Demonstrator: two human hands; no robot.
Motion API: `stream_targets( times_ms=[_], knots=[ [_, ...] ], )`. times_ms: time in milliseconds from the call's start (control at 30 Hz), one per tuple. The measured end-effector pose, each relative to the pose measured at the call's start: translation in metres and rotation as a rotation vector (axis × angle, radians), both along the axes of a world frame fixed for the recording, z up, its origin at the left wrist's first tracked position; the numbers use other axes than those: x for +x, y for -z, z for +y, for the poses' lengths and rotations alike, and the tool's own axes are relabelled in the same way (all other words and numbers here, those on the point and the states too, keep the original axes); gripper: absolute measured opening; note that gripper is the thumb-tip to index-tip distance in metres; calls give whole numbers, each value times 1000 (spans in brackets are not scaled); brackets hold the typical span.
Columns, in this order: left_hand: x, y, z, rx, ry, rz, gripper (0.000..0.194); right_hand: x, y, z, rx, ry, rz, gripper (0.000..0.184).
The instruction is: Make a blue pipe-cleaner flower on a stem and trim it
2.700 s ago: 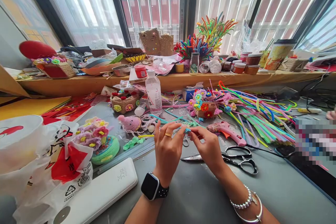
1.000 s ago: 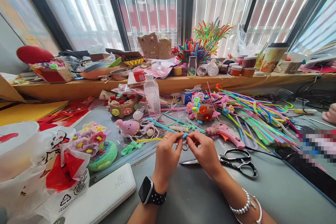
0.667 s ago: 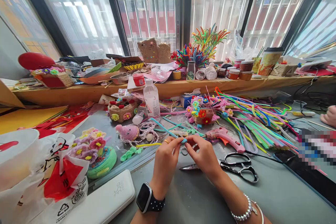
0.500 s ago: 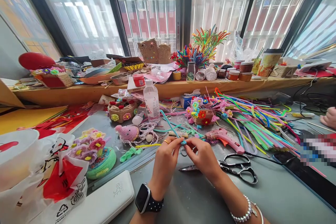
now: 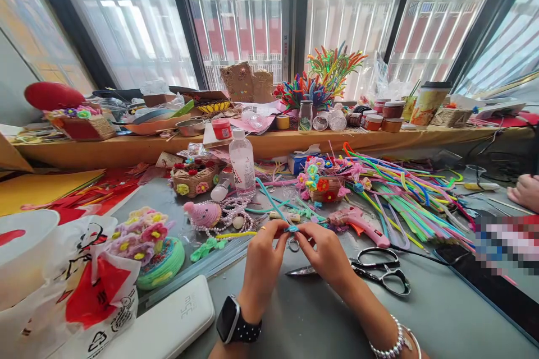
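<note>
My left hand (image 5: pixel 263 261) and my right hand (image 5: pixel 326 252) meet over the grey table (image 5: pixel 311 320), fingers pinched on the coiled end of a light blue pipe cleaner (image 5: pixel 269 196). Its free stem runs up and to the left from my fingertips. The left wrist wears a black watch and the right wrist wears bead bracelets. Black scissors (image 5: pixel 379 272) lie just right of my right hand. A pink glue gun (image 5: pixel 357 219) lies behind it.
A heap of coloured pipe cleaners (image 5: pixel 404 190) fills the right side. Small flower baskets (image 5: pixel 322 182), a plastic bottle (image 5: pixel 242 165), a white power bank (image 5: pixel 164 325) and a plastic bag (image 5: pixel 84 286) stand around. Another person's hand (image 5: pixel 524 190) rests at the far right.
The pipe cleaner's free stem has swung from lying flat toward the left to standing up and back. My hands stay pinched together at the same spot.
</note>
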State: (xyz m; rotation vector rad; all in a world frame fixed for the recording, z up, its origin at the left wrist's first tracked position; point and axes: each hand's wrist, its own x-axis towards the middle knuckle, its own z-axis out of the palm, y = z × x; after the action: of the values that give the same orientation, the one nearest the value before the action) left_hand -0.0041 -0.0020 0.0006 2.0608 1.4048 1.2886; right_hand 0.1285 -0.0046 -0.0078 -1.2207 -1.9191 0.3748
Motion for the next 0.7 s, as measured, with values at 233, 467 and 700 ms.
stream_targets(
  times_ms=[233,467,700],
  knots=[
    [-2,-2,-1,63,17,24,13,-1,3,0,21,42,22,17],
    [6,3,-3,115,-5,-31,12,-5,4,-3,19,92,120,19],
    [-1,-3,4,-255,195,-483,11,-1,-2,0,-198,-113,349,25]
  ],
)
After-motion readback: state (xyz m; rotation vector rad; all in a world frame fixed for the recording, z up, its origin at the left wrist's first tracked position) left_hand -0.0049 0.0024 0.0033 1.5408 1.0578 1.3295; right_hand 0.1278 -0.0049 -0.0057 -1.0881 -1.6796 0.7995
